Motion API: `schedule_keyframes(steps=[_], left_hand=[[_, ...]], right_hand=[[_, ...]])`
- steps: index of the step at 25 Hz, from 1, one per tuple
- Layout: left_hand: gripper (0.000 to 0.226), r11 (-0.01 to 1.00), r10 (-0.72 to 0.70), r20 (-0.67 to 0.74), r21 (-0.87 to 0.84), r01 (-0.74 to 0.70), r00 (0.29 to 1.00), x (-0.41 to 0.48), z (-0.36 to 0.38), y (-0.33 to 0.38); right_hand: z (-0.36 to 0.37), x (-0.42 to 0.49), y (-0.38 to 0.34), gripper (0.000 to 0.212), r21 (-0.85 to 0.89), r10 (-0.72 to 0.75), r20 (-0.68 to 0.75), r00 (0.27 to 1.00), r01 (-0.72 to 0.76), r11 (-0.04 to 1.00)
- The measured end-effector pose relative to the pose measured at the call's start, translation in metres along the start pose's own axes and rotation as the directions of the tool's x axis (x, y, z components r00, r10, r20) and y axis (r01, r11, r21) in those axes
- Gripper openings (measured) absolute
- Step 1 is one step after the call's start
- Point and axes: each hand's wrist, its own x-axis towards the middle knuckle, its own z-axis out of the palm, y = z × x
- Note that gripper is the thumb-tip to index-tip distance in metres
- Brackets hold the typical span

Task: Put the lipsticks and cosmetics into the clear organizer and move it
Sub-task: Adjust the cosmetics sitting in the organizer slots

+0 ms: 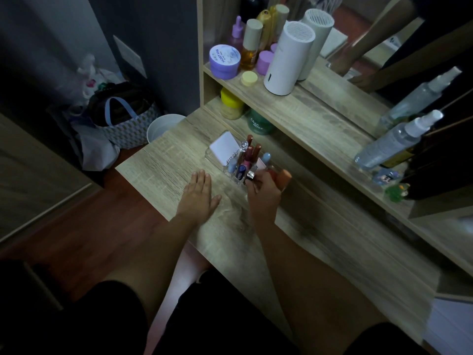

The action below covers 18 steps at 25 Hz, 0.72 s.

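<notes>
Loading nearly done: our right hand pinches what looks like a lipstick at the clear organizer just beyond its fingertips, left hand flat and empty; next, seat it upright.

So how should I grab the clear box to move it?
Hold the clear organizer by its two long side walls, low down, coming from the near side. Tall lipsticks stick out the open top, so keep it upright. Left hand is free.
</notes>
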Motion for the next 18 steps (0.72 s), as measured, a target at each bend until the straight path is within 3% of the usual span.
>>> schedule_keyframes(steps=[3, 9, 12, 16, 18], left_hand=[[0.072, 1.000, -0.001, 0.001, -0.001, 0.001, 1.000, -0.001, 0.000, 0.000], [0.071, 1.000, -0.002, 0.003, -0.004, 0.002, 1.000, -0.002, -0.002, 0.002], [0.071, 1.000, -0.001, 0.001, 0.001, 0.001, 1.000, -0.001, -0.002, 0.001], [0.072, 1.000, 0.009, -0.004, 0.010, -0.009, 1.000, 0.000, -0.002, 0.000], [0.073, 1.000, 0.008, -0.001, 0.009, -0.008, 1.000, 0.000, -0.001, 0.000]], right_hand=[[0.002, 0.003, -0.002, 0.022, -0.009, 0.058, -0.007, 0.998, -0.058, 0.998], [0.000, 0.002, 0.003, 0.014, -0.007, 0.055, 0.022, 0.998, -0.055, 0.998], [-0.004, -0.001, 0.001, 0.019, -0.037, 0.055, 0.026, 0.998, -0.054, 0.998], [-0.015, 0.002, -0.009, 0.022, -0.124, -0.156, -0.043, 0.987, 0.150, 0.981], [-0.024, 0.019, -0.018, 0.019, -0.175, -0.262, 0.008, 0.965, 0.259, 0.950]])
